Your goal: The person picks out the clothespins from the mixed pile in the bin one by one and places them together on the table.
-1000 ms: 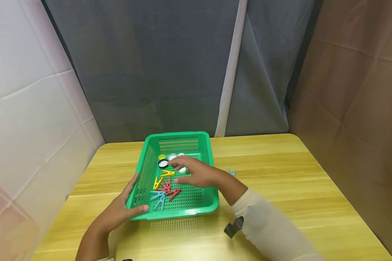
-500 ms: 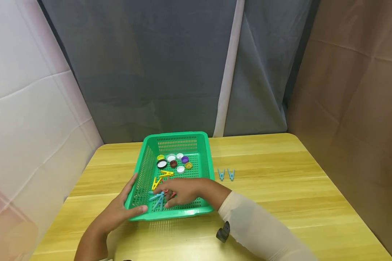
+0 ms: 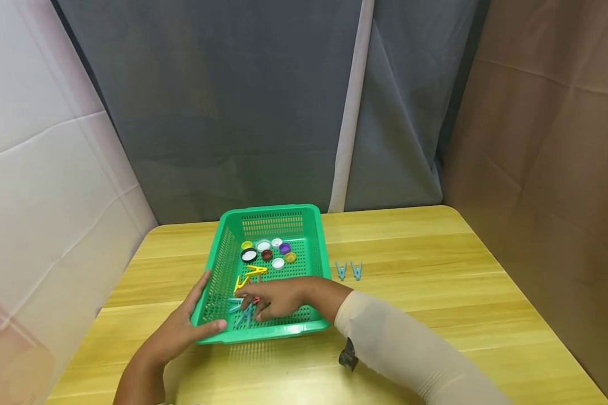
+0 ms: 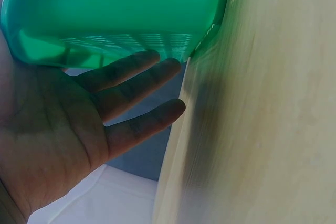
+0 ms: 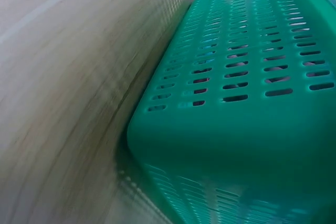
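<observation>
A green plastic basket (image 3: 311,233) with slotted walls stands on the wooden table. My left hand (image 3: 174,326) holds its near-left corner, thumb on the near rim and fingers along the outside of the left wall; in the left wrist view, several fingers (image 4: 139,80) extend straight beside the basket. Inside the basket my right hand (image 3: 278,298) reaches low over the clothespins, fingers spread. Its fingertips are right at the blue clothespins (image 3: 244,318) and overlap red clothespins (image 3: 254,279). Yellow clothespins (image 3: 256,270) lie just beyond it. The right wrist view shows only the basket's outer wall.
Bottle caps lie in the basket's far half, among them a black-rimmed cap (image 3: 249,255), a purple cap (image 3: 284,248) and a brown cap (image 3: 267,255). Right of the basket, two blue clothespins (image 3: 348,270) lie on the table (image 3: 425,281). Grey curtains (image 3: 263,112) hang behind.
My right hand has moved from above the caps down and nearer, to the clothespins, uncovering the caps and the table's clothespins. My left hand keeps its place at the basket's corner.
</observation>
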{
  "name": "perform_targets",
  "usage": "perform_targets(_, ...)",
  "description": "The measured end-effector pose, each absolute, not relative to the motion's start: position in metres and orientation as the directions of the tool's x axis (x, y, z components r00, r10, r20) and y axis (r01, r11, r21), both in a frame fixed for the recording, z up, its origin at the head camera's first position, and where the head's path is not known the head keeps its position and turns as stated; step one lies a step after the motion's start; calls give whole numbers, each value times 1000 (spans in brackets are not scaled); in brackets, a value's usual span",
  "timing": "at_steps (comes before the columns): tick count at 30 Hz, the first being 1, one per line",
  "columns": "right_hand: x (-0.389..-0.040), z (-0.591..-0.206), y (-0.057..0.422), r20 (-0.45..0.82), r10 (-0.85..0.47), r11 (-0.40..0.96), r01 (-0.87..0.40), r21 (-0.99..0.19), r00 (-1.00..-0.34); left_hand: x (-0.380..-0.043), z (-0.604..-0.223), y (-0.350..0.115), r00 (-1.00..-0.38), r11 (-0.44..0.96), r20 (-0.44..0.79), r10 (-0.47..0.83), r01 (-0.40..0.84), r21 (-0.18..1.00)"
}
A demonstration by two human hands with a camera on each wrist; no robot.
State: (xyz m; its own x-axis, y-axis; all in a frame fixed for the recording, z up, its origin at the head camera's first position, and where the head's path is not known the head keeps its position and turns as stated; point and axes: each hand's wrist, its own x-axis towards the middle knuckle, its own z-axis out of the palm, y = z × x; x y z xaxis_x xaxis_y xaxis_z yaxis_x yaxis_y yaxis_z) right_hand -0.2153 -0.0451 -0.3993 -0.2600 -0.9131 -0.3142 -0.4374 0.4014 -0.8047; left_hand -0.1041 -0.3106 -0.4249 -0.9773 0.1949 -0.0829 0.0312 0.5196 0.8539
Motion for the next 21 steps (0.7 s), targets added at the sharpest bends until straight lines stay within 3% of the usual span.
perform_targets(9,-216,-400,-49,-383,-892,446,-318,-837,-242,-103,-426,-311,-978,525,-93,185,19,851)
perform_targets(21,-214,-404,-52,-425,-875,483,-372,-792,-232,-105,-427,-311,-976,515,-108,187,4,857)
